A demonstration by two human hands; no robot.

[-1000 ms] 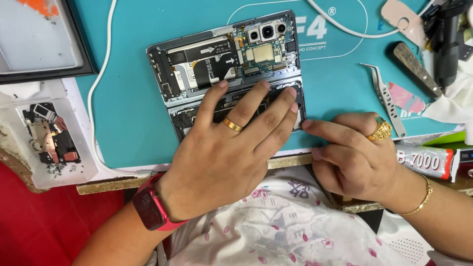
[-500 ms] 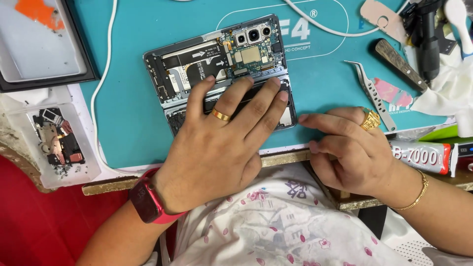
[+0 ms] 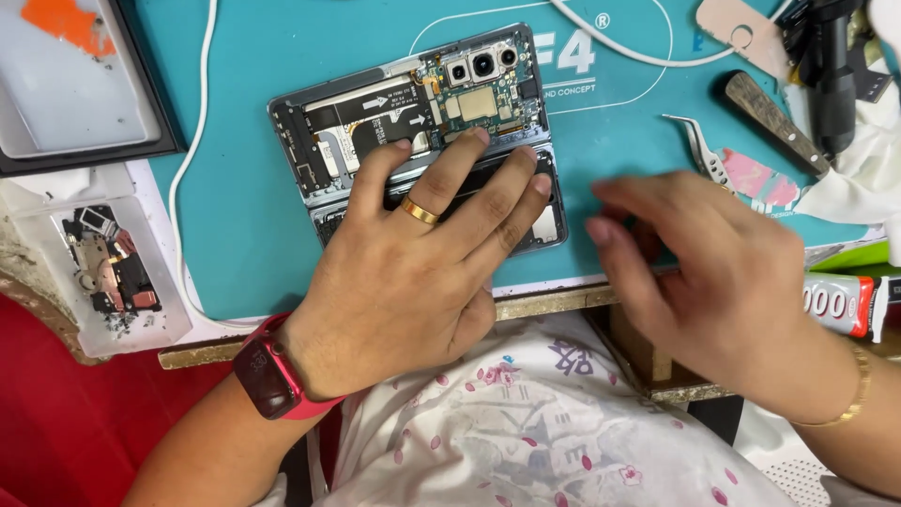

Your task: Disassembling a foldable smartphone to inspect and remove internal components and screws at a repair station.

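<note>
We have the phone [image 3: 413, 141] opened, back off and boards bare at centre frame, left hand [image 3: 413, 272] flat on it, right hand [image 3: 713, 272] open, empty; reassembly remains.

Matt teal rubber mat [image 3: 235, 216]; shiny metal tweezers [image 3: 696, 145]
</note>
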